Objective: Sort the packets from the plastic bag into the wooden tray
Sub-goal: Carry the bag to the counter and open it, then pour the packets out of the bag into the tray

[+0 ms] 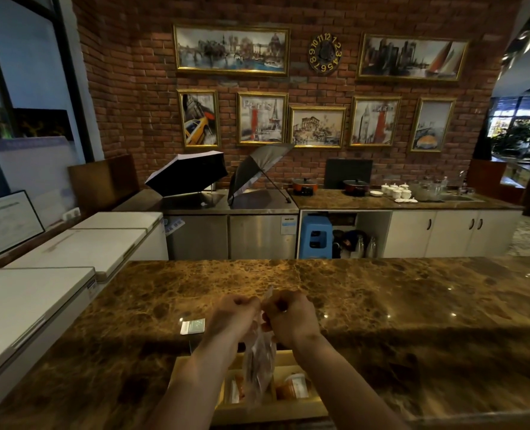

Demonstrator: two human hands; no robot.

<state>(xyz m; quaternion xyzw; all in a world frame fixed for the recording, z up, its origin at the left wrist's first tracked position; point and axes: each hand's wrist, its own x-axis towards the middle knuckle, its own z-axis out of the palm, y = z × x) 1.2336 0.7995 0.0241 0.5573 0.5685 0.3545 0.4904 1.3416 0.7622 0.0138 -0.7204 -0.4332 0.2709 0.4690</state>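
A clear plastic bag [259, 364] with reddish packets inside hangs above the wooden tray [268, 409]. My left hand [232, 316] and my right hand [288, 316] both pinch the bag's top edge, close together. The tray sits at the near edge of the brown marble counter [381, 305]. One compartment holds an orange-and-white packet [293, 386]. Another packet [236, 389] lies in the compartment to its left, partly hidden by the bag.
A small white-and-green packet [192, 326] lies on the counter left of my hands. White chest freezers [40, 293] stand along the left. Behind the counter are steel cabinets, two open umbrellas [220, 175] and a blue stool [316, 235].
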